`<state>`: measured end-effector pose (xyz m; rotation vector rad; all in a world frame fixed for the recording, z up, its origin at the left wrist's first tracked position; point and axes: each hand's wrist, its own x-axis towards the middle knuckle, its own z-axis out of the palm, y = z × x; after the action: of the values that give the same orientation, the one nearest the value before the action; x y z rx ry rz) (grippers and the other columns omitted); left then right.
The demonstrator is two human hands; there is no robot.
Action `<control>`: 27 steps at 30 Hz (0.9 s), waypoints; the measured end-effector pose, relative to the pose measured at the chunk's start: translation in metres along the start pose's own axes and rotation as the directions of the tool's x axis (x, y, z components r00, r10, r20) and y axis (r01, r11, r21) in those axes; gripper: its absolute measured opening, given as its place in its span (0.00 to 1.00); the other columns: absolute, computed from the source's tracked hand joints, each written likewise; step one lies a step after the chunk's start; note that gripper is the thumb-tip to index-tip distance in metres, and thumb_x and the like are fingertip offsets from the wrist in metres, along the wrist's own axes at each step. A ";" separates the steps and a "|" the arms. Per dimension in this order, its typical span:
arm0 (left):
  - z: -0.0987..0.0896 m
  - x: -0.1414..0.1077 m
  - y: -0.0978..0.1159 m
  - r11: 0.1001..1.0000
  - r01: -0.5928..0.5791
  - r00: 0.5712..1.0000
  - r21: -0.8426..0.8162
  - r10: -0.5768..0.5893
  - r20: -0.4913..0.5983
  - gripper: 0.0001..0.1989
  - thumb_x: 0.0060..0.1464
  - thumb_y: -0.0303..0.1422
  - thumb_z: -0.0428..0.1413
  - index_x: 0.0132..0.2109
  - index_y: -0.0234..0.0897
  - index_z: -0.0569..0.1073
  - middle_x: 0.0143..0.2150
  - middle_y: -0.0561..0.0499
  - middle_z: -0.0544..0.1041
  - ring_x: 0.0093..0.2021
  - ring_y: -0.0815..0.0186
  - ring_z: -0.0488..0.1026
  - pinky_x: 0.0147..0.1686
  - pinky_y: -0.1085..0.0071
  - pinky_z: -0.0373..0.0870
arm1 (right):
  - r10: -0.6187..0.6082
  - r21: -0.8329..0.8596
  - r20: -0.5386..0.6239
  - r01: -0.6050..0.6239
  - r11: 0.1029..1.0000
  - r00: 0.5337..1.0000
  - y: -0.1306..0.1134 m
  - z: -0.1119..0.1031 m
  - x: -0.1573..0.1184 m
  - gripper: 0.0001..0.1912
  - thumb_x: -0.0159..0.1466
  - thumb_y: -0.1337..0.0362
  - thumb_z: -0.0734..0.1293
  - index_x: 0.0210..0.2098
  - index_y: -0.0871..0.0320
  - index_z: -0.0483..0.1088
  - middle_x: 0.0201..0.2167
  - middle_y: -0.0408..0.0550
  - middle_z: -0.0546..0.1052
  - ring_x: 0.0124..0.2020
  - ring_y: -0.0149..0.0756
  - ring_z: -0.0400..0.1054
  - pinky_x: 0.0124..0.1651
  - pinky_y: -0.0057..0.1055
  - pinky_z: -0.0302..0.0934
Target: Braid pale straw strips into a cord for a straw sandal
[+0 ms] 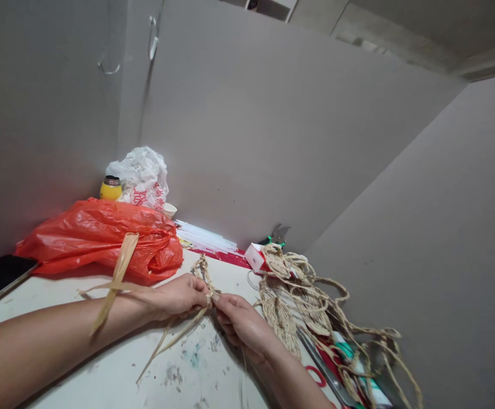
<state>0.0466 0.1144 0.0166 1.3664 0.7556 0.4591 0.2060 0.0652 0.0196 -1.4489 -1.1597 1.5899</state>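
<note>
My left hand [181,296] and my right hand [241,324] meet over the white tabletop, fingertips pinched on a braided straw cord [203,268]. The finished-looking braid loops up and away beyond my fingers. Loose straw strips [174,339] hang from the pinch toward me, lying below my left wrist. Both hands are closed, and the exact spot they grip is partly covered by the fingers. Across my left forearm, near the wrist, lie more flat straw strips [121,267], one wide and one thin.
A red plastic bag [102,236] fills the left back, beside a phone [2,278], a yellow jar [111,188] and a white bag [142,170]. White sticks [207,236] lie by the wall. Coiled braided cords [281,318], pruning shears [278,234] and red-handled scissors [316,376] are at right.
</note>
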 end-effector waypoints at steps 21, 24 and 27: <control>0.035 -0.028 0.007 0.570 -0.059 0.962 0.819 0.251 -0.106 0.10 0.50 0.33 0.47 0.31 0.37 0.73 0.25 0.45 0.72 0.22 0.64 0.64 0.25 0.70 0.55 | -0.024 0.115 -0.079 0.033 0.993 0.997 0.007 0.012 0.003 0.16 0.51 0.61 0.62 0.13 0.56 0.52 0.07 0.32 0.50 0.10 0.19 0.37 0.13 0.24 0.29; 0.039 -0.029 -0.003 0.539 -0.046 0.959 0.841 0.261 -0.114 0.09 0.45 0.30 0.50 0.34 0.36 0.73 0.24 0.46 0.71 0.22 0.63 0.65 0.26 0.69 0.57 | 0.009 0.198 -0.014 -0.006 0.980 1.000 0.006 0.011 0.002 0.19 0.52 0.58 0.65 0.14 0.56 0.51 0.08 0.31 0.50 0.10 0.19 0.36 0.13 0.23 0.29; 0.041 -0.034 -0.003 0.465 -0.042 0.970 0.884 0.230 -0.075 0.11 0.43 0.28 0.51 0.37 0.35 0.73 0.24 0.45 0.72 0.23 0.61 0.65 0.26 0.68 0.57 | 0.009 0.205 0.006 -0.010 0.979 1.000 0.008 0.008 0.001 0.15 0.51 0.58 0.68 0.18 0.58 0.60 0.08 0.30 0.51 0.10 0.19 0.36 0.13 0.23 0.28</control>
<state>0.0518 0.0617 0.0221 2.4227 1.1206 0.3117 0.1983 0.0622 0.0114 -1.3184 -0.9613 1.6679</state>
